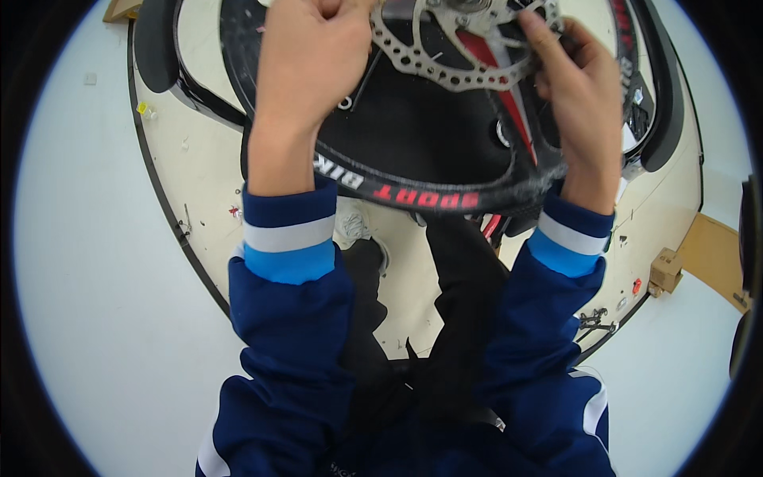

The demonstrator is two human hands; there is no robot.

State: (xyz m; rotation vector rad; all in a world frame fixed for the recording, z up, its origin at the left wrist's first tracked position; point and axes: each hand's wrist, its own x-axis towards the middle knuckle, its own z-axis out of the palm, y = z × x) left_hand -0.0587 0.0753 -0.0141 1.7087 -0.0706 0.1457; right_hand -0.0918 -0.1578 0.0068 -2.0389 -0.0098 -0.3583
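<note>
Black rubber and bright steel fill the top of the view: a bicycle wheel [413,135] with a black tyre lies flat in front of the person, above a round cream counter [203,167], and its perforated silver brake disc [445,56] faces up at the hub. The tyre's near edge, with red and white lettering, curves across between the two wrists.

The left hand [314,60] reaches over the tyre to the left side of the disc; its fingers are curled in close at the hub, though the top edge of the picture cuts them off, so I cannot tell exactly what they pinch. The right hand [576,87] is closed around the right side of the wheel, the forefinger laid along the rim of the disc and the palm against the tyre.

Both arms wear dark blue sleeves [290,318] with lighter blue and white cuffs. Below the wheel I see black trousers and a pale shoe [354,226] on the counter's surface. A small cardboard box [666,270] sits off to the right, beyond the counter's dark edge, on a white floor [103,318].
</note>
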